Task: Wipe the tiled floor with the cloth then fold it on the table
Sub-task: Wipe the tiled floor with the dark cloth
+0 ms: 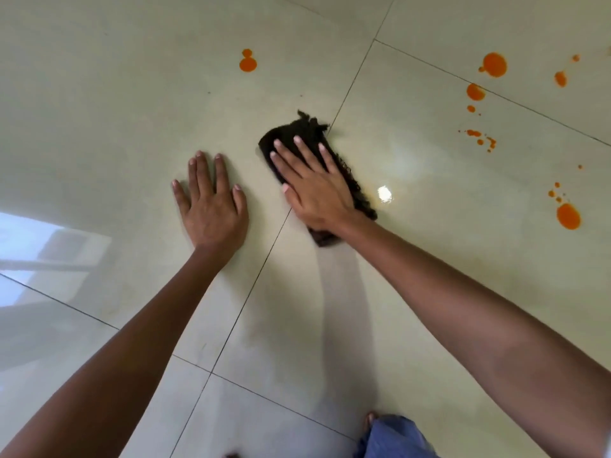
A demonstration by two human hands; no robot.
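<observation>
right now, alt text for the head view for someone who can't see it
A right hand presses a dark cloth flat on a glossy tiled floor, the left hand flat beside it. Orange spots dot the tiles ahead and right.

- This is an indoor room, most likely in a home; which room I cannot tell.
- The floor (429,292) is laid with large, pale, glossy tiles, with thin dark grout lines (261,269) between them.
- A window reflection (43,242) lies in the shine at the left, and a small glare spot (384,194) sits near the middle.
- Orange splashes (494,65) dot the tiles.
- At the bottom edge, what seems a bare toe (370,419) shows beside a blue garment (393,438).
</observation>
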